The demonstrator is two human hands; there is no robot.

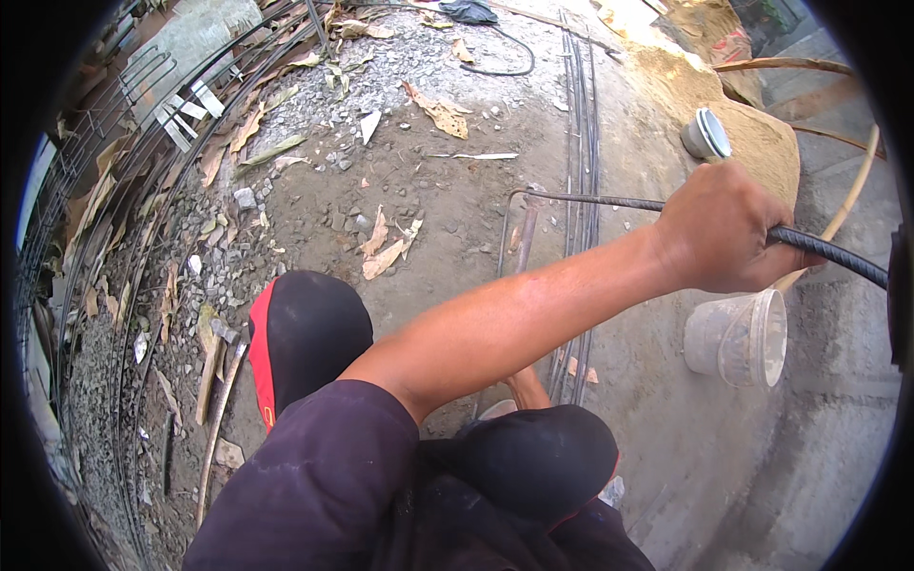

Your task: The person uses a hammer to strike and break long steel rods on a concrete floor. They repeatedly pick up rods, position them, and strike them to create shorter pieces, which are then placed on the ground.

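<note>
Left hand: fingers clamped around the ribbed bar; forearm crosses in front of the right knee.
Right hand: not seen; state of its fingers cannot be told.
Ribbed bar: dark steel, in the left fist toward the ground's right edge; far end sharply bent beside a rusty pipe. Contact between bend and pipe: cannot be told.
Straight bars: lying lengthwise on the ground, passing under the ribbed bar.
Hazard, twist: the bar could roll in the single visible fist if its bent end catches on the pipe.
Hazard, skin: ribs could scrape the bare palm if the bar slides under load.
Hazard, knock: a downward swing could strike the grey bucket, near the hand at the concrete's edge.
Hazard, footing: loose stones and dry leaves could shift underfoot, unbalancing the pull.
</note>
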